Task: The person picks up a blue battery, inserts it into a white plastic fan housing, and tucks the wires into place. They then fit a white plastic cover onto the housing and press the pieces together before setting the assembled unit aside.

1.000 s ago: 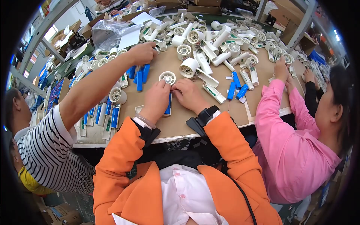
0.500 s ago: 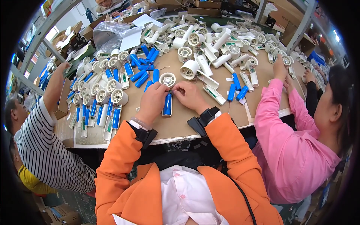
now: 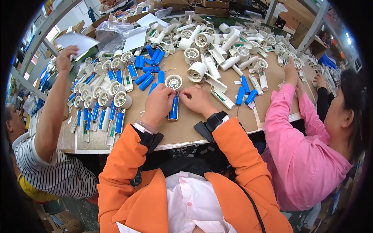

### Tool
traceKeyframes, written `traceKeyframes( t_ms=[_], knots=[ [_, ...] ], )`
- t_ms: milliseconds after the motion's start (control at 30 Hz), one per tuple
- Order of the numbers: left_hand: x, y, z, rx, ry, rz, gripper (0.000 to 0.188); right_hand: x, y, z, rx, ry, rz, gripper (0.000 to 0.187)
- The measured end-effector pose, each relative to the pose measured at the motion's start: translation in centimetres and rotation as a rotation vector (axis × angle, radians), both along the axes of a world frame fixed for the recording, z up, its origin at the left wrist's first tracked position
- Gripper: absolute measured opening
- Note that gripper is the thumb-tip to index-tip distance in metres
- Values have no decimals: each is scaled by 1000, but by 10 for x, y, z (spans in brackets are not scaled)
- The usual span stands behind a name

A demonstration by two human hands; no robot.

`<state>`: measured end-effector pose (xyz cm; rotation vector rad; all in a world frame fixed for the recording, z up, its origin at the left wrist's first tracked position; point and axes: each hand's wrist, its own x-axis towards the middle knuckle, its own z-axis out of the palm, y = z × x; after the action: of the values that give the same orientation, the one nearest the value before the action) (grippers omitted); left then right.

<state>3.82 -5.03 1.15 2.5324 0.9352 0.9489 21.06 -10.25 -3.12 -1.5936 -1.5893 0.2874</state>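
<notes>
In front of me a white handheld fan housing [image 3: 173, 82] lies on the board, its round spoked head away from me. A blue cylindrical battery [image 3: 173, 108] sits in its handle, pointing toward me. My left hand [image 3: 158, 101] is closed at the neck between head and battery, fingertips gripping the housing's left side. From the right, my right hand [image 3: 196, 100] pinches at the same neck with thumb and forefinger. Whatever lies between those fingertips is too small to make out. Several loose blue batteries [image 3: 146, 82] lie just beyond my left hand.
Fan housings with batteries [image 3: 104, 99] stand in rows at left; more white housings [image 3: 196, 72] heap up at the back and right. A co-worker's hand [image 3: 67, 58] at left holds a white sheet [image 3: 76, 42]. A pink-sleeved co-worker [image 3: 289, 112] works at right. The table edge [image 3: 175, 144] is near me.
The co-worker on the left has raised an arm, and a white sheet is now in that hand. My hands have stayed at the fan's neck with barely any shift.
</notes>
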Motion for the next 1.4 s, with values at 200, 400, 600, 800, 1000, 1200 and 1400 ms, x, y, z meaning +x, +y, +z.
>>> traceKeyframes(
  t_ms=[200,400,600,800,1000,1200,1400],
  knots=[
    [2,0,4,26,86,6,7,-2,1,0,-45,-82,-14,24],
    [2,2,6,39,149,-19,10,-2,1,2,-87,-111,-12,26],
    [1,1,7,49,235,-9,12,-4,0,4,-130,-144,-23,27],
    [2,1,8,84,267,-6,14,-8,6,12,-230,-143,-46,27],
    [-9,9,2,56,161,-16,12,-8,2,9,-177,-106,-51,25],
    [-15,6,4,-197,-22,58,36,0,4,-4,-41,-26,-81,22],
    [-10,13,-10,-390,-97,50,58,-3,4,1,-18,-56,-27,20]
  ],
)
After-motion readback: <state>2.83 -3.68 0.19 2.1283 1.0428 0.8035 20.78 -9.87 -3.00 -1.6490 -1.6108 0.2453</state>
